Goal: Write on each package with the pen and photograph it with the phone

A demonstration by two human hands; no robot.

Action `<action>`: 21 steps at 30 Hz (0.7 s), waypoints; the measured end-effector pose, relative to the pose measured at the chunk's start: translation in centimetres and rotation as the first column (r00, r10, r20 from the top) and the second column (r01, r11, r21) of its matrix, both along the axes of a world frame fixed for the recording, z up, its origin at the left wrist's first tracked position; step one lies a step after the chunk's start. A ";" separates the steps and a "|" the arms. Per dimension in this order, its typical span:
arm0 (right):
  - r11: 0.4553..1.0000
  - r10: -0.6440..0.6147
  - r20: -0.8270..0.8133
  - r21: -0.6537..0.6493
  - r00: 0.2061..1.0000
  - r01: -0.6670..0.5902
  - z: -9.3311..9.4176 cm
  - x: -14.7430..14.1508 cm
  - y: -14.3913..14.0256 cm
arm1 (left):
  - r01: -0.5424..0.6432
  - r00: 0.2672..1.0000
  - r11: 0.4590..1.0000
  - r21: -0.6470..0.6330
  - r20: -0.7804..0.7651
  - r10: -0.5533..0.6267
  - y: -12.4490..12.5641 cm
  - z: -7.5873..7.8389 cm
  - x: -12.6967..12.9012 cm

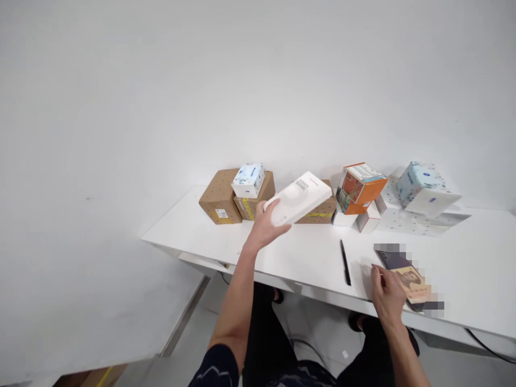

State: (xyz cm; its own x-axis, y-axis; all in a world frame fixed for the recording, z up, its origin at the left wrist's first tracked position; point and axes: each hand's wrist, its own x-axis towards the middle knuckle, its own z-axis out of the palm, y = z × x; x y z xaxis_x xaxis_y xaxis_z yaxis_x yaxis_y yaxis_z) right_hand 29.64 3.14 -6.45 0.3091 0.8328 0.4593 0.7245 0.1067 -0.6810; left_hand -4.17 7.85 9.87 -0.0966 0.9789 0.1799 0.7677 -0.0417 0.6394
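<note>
The left hand [269, 226] grips the flat white box [299, 198] by its lower-left end, lifted above the surface [306, 252] at about 12 o'clock (probably light, stiff, smooth-sided). The right hand [387, 293] rests spread against a book [405, 274] at 4 o'clock.

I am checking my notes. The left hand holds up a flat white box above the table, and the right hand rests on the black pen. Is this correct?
Not fully. In the head view the right hand rests on a book near the table edge; the black pen lies apart, to its left, untouched. The left hand does hold the flat white box up.
</note>
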 end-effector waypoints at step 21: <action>0.998 0.036 0.007 -0.055 0.999 -0.035 -1.1 0.0 0.3 | -0.529 0.837 0.807 0.263 0.006 0.547 8.2 2.6 -4.6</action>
State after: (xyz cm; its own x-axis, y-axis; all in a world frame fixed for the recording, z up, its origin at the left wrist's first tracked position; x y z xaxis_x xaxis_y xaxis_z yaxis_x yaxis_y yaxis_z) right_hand 29.68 3.46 -7.55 0.2754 0.8672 0.4149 0.7263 0.0950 -0.6807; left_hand -8.73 16.10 12.47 -0.5735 0.6973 0.4301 0.7537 0.2434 0.6105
